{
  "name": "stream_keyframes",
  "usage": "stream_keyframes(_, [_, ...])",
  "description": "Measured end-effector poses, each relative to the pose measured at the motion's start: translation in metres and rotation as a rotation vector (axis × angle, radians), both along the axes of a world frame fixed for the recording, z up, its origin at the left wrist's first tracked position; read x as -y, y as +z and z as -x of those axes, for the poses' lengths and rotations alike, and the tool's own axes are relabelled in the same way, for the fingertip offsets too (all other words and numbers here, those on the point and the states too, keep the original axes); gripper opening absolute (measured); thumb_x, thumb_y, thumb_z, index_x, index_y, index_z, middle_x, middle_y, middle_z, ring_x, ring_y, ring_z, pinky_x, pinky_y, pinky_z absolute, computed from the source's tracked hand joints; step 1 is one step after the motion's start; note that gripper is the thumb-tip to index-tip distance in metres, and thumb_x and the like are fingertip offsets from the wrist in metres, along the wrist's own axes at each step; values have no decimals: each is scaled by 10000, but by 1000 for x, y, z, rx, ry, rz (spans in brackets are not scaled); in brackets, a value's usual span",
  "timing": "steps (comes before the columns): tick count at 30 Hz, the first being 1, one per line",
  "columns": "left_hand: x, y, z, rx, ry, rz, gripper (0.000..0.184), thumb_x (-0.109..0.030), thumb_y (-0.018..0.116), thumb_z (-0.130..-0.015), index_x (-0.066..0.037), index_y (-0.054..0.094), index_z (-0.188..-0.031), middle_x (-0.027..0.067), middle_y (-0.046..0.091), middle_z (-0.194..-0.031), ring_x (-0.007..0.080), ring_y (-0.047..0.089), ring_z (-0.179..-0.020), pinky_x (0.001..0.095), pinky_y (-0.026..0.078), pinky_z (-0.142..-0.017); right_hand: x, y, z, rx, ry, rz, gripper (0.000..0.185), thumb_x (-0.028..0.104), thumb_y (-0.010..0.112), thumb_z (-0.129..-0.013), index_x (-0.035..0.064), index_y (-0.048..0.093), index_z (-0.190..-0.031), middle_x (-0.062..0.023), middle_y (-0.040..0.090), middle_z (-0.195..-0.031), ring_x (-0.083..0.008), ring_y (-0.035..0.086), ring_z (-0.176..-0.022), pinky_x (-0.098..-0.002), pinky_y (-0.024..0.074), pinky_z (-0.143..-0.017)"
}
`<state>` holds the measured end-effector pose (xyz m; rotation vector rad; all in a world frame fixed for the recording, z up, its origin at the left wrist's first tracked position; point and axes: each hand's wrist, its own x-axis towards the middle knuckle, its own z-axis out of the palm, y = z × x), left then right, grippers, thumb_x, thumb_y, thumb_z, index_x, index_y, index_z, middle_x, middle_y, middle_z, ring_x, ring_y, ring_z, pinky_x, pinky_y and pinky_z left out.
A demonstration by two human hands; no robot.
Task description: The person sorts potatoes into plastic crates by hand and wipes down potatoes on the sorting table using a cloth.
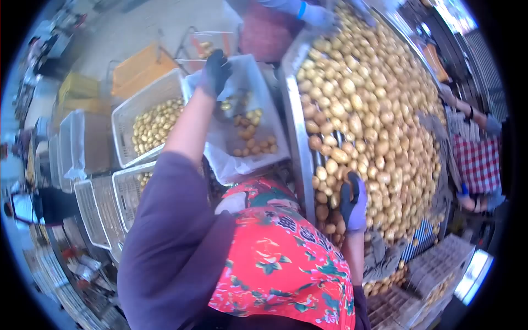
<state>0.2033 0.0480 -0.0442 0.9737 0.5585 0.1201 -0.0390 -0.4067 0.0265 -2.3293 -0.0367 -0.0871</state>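
My left hand (216,72), in a dark glove, is raised over the far left side of a white crate (275,118) with a pale plastic liner. Its fingers look curled, and their inner side is hidden. Below it, several potatoes (250,132) lie in the lined crate. My right hand (355,203), in a purple and black glove, is at the near left part of a big heap of potatoes (379,115). Its fingers and thumb close around a brown potato (352,190), which is mostly covered. The heap lies on a metal-edged sorting table (295,121).
White crates with potatoes (157,126) stand to the left, beside an orange crate (142,69). Another person's gloved hand (319,16) reaches the heap's far end. On the right, a person in a checked apron (477,159) stands at the table. Stacked crates (443,264) are at lower right.
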Motion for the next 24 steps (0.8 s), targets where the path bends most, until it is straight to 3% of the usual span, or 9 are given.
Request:
stream_keyframes(3, [71, -18, 56, 193, -266, -913, 400, -311, 592, -907, -15, 548, -1172, 154, 612, -1082, 297, 583, -1035, 379, 457, -865, 23, -14, 10, 326, -36, 485, 355, 105, 688, -800, -25, 554, -1102, -225, 598, -1075, -410, 568, -995, -456, 455, -902])
stream_keyframes(5, [119, 16, 87, 348, -639, -1245, 468, -138, 627, -885, 9, 470, -1300, 166, 557, -1252, 285, 537, -1157, 357, 450, -931, 22, -27, 15, -16, 23, 778, 670, 349, 669, -808, -4, 435, -1326, -260, 473, -1289, -420, 433, -1201, -533, 324, -1013])
stream_keyframes(6, [141, 4, 97, 685, -585, -1367, 456, -104, 629, -864, 6, 482, -1281, 198, 548, -1250, 325, 535, -1158, 375, 443, -945, 17, -38, 13, -120, 3, 852, 769, 429, 626, -818, 27, 352, -1414, -273, 366, -1392, -428, 323, -1301, -561, 240, -1060])
stream_keyframes(9, [216, 39, 120, 820, -1094, -1481, 574, -251, 584, -843, -50, 432, -1359, 199, 428, -1392, 360, 396, -1300, 454, 287, -1092, 21, -45, -20, -34, 123, 944, 668, 325, 593, -844, 94, 363, -1428, -201, 334, -1462, -395, 283, -1362, -552, 214, -1095])
stream_keyframes(13, [261, 12, 119, 796, -1327, -1803, 572, -199, 564, -811, -161, 432, -1367, 120, 350, -1481, 315, 304, -1378, 555, 208, -1107, 34, -56, -85, -69, 24, 1023, 580, 287, 585, -843, 101, 446, -1374, -171, 402, -1438, -337, 334, -1355, -551, 217, -1096])
stream_keyframes(18, [250, 18, 75, 721, -1050, -1925, 500, -227, 581, -829, -151, 489, -1315, 133, 427, -1412, 306, 357, -1339, 551, 242, -1082, 23, -7, -101, 165, -27, 660, 474, 146, 497, -869, 90, 469, -1340, -150, 478, -1362, -320, 435, -1272, -465, 325, -1051])
stream_keyframes(20, [235, 30, 74, 513, -992, -1857, 518, -301, 598, -847, -130, 481, -1322, 170, 431, -1394, 333, 362, -1325, 522, 253, -1081, 26, 1, -69, -23, 242, 590, 476, 119, 509, -851, 120, 483, -1327, -137, 527, -1293, -310, 524, -1154, -424, 418, -951])
stream_keyframes(21, [225, 31, 74, 422, -980, -1797, 536, -339, 603, -854, -118, 476, -1326, 185, 428, -1389, 344, 362, -1319, 504, 256, -1083, 21, 0, -55, 1, 371, 493, 381, 114, 607, -786, 121, 599, -1167, -158, 627, -1084, -312, 617, -969, -405, 496, -804])
stream_keyframes(24, [204, 10, 92, 596, -813, -1604, 498, -284, 662, -823, -75, 535, -1257, 195, 499, -1313, 377, 439, -1240, 446, 363, -1014, -1, -8, -3, -159, 519, 698, 430, 94, 569, -788, 150, 551, -1214, -140, 614, -1081, -293, 642, -862, -389, 511, -726])
